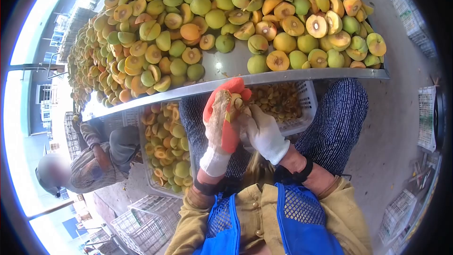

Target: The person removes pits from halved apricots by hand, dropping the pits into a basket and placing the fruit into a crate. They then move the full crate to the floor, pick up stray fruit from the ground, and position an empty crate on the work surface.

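Note:
My left hand (221, 120), in a white and orange glove, is closed around a peach half (232, 107) just off the table's front edge. Only part of the fruit's cut side shows between the fingers. My right hand (266, 134), in a white glove, presses its curled fingers against the fruit from the right. Whatever it may grip is hidden by the fingers. Beyond both hands, halved green and orange peaches (191, 33) lie heaped on a metal table (222, 63); some still show pits.
Below the table between my knees is a white crate (309, 101) of brown pits or scraps. A crate of peach halves (165, 148) stands left of my leg. Another person (96, 160) sits further left, near stacked empty crates (146, 217). More crates (427, 118) line the right side.

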Tool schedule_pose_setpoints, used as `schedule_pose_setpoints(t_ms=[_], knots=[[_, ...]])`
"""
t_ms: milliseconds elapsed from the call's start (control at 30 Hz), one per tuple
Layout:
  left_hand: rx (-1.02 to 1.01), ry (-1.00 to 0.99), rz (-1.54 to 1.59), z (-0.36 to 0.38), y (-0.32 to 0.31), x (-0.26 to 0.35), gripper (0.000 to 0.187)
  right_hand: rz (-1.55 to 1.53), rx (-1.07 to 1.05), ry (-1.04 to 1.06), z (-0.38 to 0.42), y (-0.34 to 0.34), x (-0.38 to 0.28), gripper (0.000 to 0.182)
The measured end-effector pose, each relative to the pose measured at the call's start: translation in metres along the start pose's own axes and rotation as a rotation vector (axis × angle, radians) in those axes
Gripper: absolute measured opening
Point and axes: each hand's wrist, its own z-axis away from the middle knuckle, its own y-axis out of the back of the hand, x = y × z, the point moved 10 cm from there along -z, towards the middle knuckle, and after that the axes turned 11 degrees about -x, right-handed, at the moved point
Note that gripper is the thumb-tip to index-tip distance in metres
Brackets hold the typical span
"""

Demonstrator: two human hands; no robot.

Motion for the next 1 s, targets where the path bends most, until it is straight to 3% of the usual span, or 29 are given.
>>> schedule_pose_setpoints(t_ms=[167,267,400,433,733,1000], knots=[[0.044,0.070,0.085,0.002,0.015,0.008,0.045,0.007,-0.024,-0.006,0.003,-0.003,-0.001,0.026],[-0.023,-0.045,0.083,0.001,0.013,0.013,0.038,-0.006,-0.065,-0.005,0.005,-0.006,-0.012,0.026],[-0.045,-0.056,0.053,0.006,-0.008,0.013,0.039,0.017,-0.039,-0.020,0.000,-0.013,0.000,0.027],[-0.036,-0.014,0.163,0.006,-0.007,0.006,0.039,0.005,-0.027,-0.031,-0.001,-0.012,0.002,0.028],[0.114,-0.014,0.147,0.001,0.004,-0.005,0.036,0.063,-0.071,-0.079,0.005,-0.020,0.012,0.031],[0.078,-0.028,0.181,-0.002,-0.004,-0.011,0.034,0.018,-0.101,-0.103,0.006,-0.020,0.023,0.033]])
